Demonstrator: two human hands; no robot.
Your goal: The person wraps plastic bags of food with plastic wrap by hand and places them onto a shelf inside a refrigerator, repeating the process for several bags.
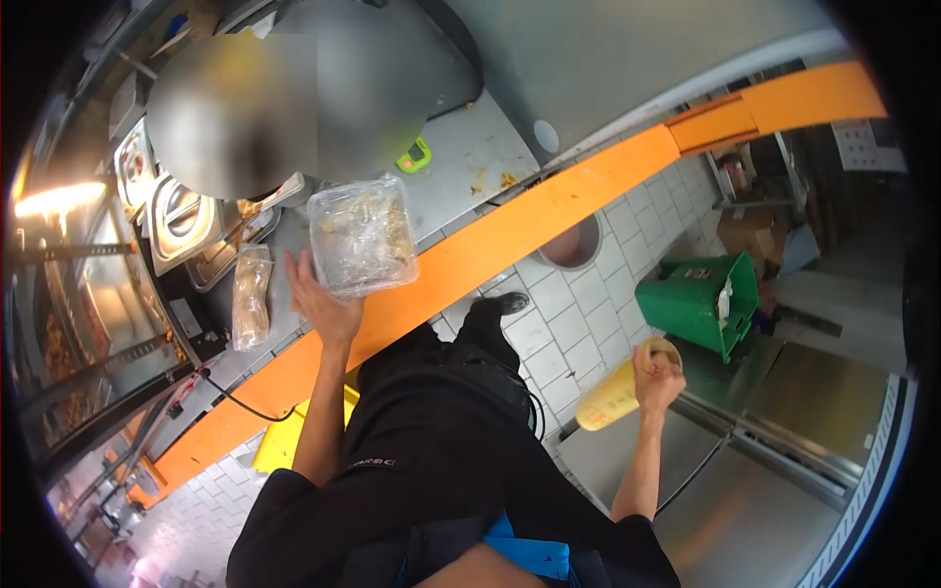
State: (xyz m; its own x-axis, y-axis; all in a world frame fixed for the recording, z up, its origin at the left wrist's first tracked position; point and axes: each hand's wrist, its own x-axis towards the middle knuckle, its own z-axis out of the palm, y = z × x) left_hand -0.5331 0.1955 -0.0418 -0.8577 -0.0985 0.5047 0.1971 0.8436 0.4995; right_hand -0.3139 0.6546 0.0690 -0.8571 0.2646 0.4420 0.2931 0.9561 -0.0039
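My left hand [328, 309] is at the near left corner of a clear plastic container [363, 235]. Its fingers are spread, and it seems to touch the container's side. Cling film covers the container, and pale, crumbly food shows through. Off to the right, my right hand [659, 380] is closed around the open end of a yellow pitcher [613, 394], which is tilted. What lies inside the pitcher cannot be made out. Left of my left hand lies a long plastic-wrapped pack [252, 299] of something light brown.
Lidded metal food pans [181, 220] and a heated display [74, 294] stand at the left. A green timer [415, 155] sits on the steel counter [470, 137]. An orange ledge [529, 220] runs along it. A green bin [696, 299] and a steel worktop [627, 461] are at the right.
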